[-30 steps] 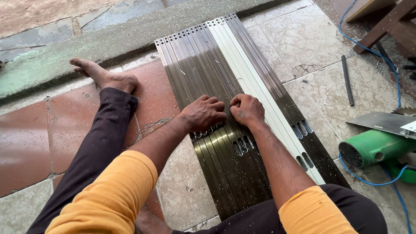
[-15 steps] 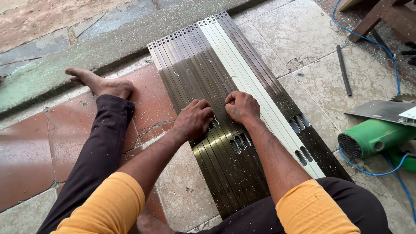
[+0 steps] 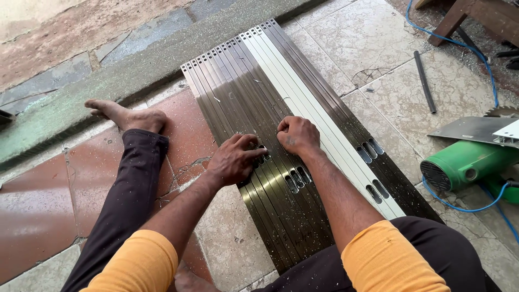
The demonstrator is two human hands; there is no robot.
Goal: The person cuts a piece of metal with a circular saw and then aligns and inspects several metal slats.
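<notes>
Metal strips (image 3: 238, 103) w/ both hands atop

The green-bodied electric saw (image 3: 471, 163) runs off the right edge, its blade barely showing. The near ends of the dark slotted metal strips (image 3: 270, 178) vanish under the person's legs. Whatever the curled left hand (image 3: 235, 159) and right hand (image 3: 296, 135) pinch is hidden by their fingers.

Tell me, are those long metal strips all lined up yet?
Mostly. The metal strips lie side by side on the floor, far ends nearly even, with slots already cut in them. The left hand and right hand press on the middle strips near some slots. The green power saw sits aside, untouched.
</notes>
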